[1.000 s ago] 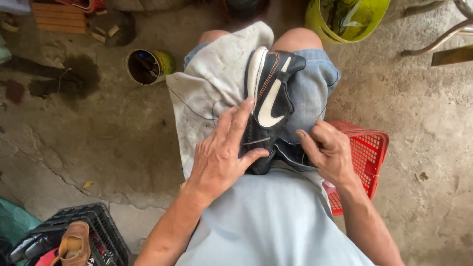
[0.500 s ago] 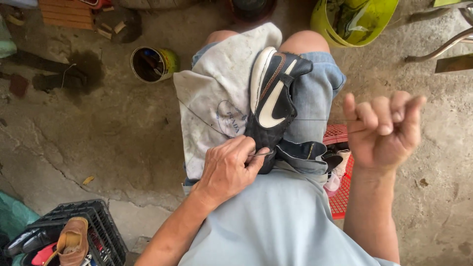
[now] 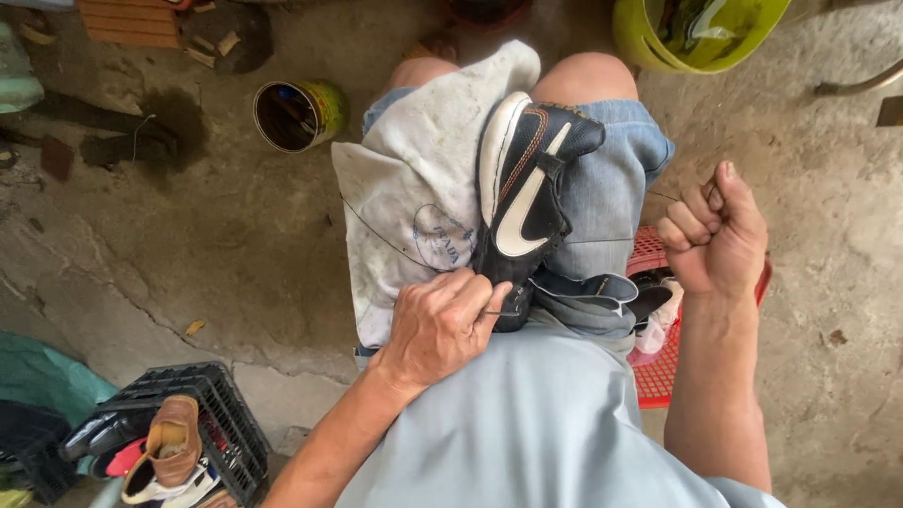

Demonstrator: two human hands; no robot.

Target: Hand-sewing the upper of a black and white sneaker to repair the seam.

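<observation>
Pinning the heel end of a black football shoe point(image 3: 527, 198) against the lap, the left hand point(image 3: 440, 325) is curled almost closed, fingers folded over the shoe's rear edge; a thin dark needle or awl seems to lie under the fingertips, too small to be sure. Right hand point(image 3: 715, 235) is raised clear of the lap on the right side, balled into a tight fist, thumb on top. A fine thread appears to run from the fist back toward the shoe, but it is barely visible; cannot confirm what the fist encloses.

Risks, judged from this pose:
- If a thread is under tension, a hard pull could snap it or tear the stitch hole in the upper.
- Left fingertips sit right at the work point; a slipping needle could prick them.
- Shoe rests only on a loose grey-white cloth point(image 3: 414, 198) over the knees, toe pointing away; a jerk could slide it off the denim shorts point(image 3: 611, 188) to the floor.

Position: shoe lies along the lap, sole side toward the left, white-marked side up, heel touching the left hand, well apart from the right hand.

Further out: red plastic basket point(image 3: 658, 376) beside the right thigh; black crate point(image 3: 212, 414) with a brown shoe point(image 3: 174, 437) at lower left; open tin can point(image 3: 296, 115) on the concrete floor point(image 3: 188, 263); yellow-green bucket point(image 3: 649, 42) beyond the knees.
</observation>
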